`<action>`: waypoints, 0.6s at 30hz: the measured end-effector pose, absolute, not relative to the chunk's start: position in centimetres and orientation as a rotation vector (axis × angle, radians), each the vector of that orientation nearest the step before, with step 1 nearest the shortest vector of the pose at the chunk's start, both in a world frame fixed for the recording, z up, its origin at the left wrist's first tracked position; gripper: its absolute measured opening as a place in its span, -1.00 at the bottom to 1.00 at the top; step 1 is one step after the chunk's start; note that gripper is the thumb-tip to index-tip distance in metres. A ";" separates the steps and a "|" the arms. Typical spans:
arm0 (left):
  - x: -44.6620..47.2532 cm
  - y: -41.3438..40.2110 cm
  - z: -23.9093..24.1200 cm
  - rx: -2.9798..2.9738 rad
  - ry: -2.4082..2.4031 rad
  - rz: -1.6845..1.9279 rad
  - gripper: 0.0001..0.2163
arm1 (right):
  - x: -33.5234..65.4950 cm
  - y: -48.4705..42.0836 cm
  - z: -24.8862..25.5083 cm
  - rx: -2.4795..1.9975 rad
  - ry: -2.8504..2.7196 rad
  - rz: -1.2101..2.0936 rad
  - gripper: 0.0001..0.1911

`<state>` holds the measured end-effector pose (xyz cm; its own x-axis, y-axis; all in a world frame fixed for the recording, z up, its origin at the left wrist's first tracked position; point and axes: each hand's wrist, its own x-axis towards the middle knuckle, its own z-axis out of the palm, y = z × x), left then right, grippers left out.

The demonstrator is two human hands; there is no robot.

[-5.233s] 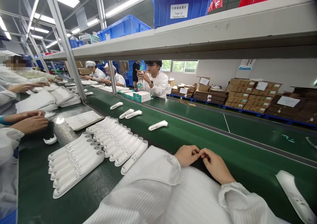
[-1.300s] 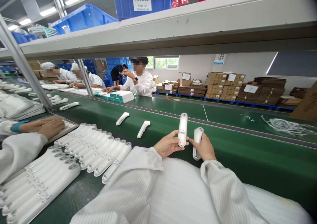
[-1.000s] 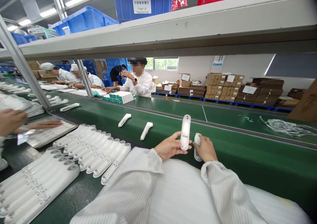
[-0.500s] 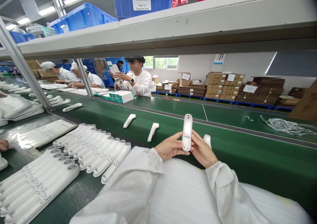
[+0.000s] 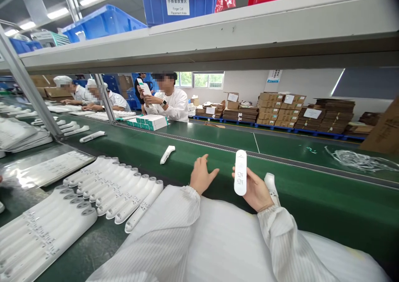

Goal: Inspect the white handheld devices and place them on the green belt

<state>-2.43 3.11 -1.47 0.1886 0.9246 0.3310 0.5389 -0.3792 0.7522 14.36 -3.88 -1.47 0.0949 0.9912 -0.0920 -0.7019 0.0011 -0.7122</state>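
Note:
My right hand is closed around a white handheld thermometer, held upright above the green belt. Its smooth side with small grey printed symbols faces me. My left hand is over the belt to the left, fingers stretched and thumb apart; whatever lies beneath it is hidden. A similar white thermometer lies on the belt further left. Another thermometer lies just behind my right wrist, partly covered.
Rows of white thermometers lie on the bench at left. A shelf with blue bins spans overhead. Across the green belt, a co-worker handles a white box near stacked boxes. Metal posts stand left.
My left hand has let go of the thermometer and moved left. My right hand has turned the thermometer so its printed side shows instead of the open compartment. Belt thermometers have shifted right.

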 end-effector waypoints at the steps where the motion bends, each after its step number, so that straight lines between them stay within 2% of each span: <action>1: -3.3 3.7 -1.6 2.041 1.550 1.025 -0.41 | 14.5 -4.0 -1.3 -0.700 -0.514 1.452 -0.76; 3: -4.8 4.9 -1.9 1.947 1.706 0.804 -0.47 | 14.5 -4.2 -1.1 -0.692 -0.520 1.478 -0.75; 6: -5.9 5.9 -2.2 1.737 1.618 0.608 -0.78 | 14.5 -4.5 -0.8 -0.730 -0.535 1.465 -0.75; 7: -6.0 6.0 -2.2 1.714 1.582 0.590 -0.82 | 14.4 -4.5 -0.7 -0.745 -0.547 1.456 -0.75; 10: -5.3 5.6 -2.1 1.535 1.360 0.662 -0.72 | 14.3 -4.4 -0.8 -0.791 -0.589 1.428 -0.72; 13: -4.2 4.7 -1.8 1.126 0.975 0.797 -0.74 | 14.2 -4.0 -1.4 -0.867 -0.633 1.337 -0.71; 18: -2.7 2.8 -1.1 0.958 0.631 0.726 -0.75 | 14.6 -2.8 -3.3 -1.255 -0.880 0.918 -0.57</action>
